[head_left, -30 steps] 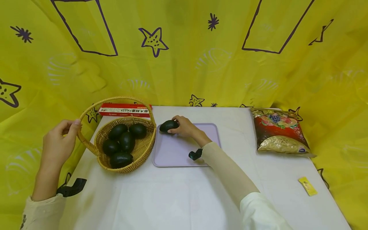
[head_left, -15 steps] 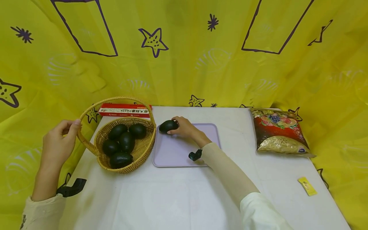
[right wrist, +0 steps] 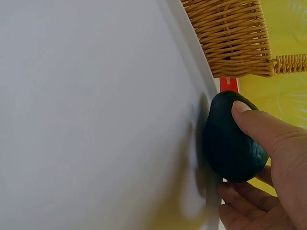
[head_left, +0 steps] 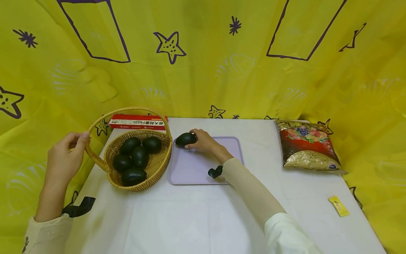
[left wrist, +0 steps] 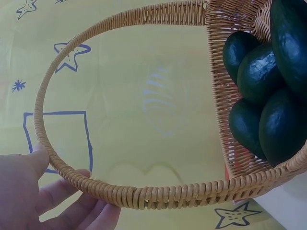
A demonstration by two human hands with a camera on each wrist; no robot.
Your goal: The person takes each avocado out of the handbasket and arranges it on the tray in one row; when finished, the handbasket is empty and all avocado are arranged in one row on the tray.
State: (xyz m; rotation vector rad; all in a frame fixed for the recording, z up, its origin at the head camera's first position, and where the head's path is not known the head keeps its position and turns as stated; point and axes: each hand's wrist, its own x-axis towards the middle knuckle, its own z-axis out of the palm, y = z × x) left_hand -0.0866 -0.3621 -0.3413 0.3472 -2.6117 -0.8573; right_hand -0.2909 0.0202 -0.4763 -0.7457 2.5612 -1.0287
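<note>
My right hand (head_left: pixel 203 141) grips a dark green avocado (head_left: pixel 185 139) at the far left corner of a lilac tray (head_left: pixel 203 165); the wrist view shows thumb and fingers curled round the avocado (right wrist: pixel 232 141) on the tray (right wrist: pixel 96 120). A wicker basket (head_left: pixel 158 164) with several dark avocados (head_left: pixel 136 157) stands left of the tray. My left hand (head_left: pixel 68 153) holds the basket's arched handle (head_left: pixel 92 127) at its left side; its fingers (left wrist: pixel 57 201) curl under the handle (left wrist: pixel 144 196).
A red pasta box (head_left: pixel 137 121) lies behind the basket. A red and gold snack bag (head_left: pixel 306 146) sits at the right. A small yellow sachet (head_left: pixel 339 205) lies near the right edge. Yellow patterned cloth surrounds the white table (head_left: pixel 196 218).
</note>
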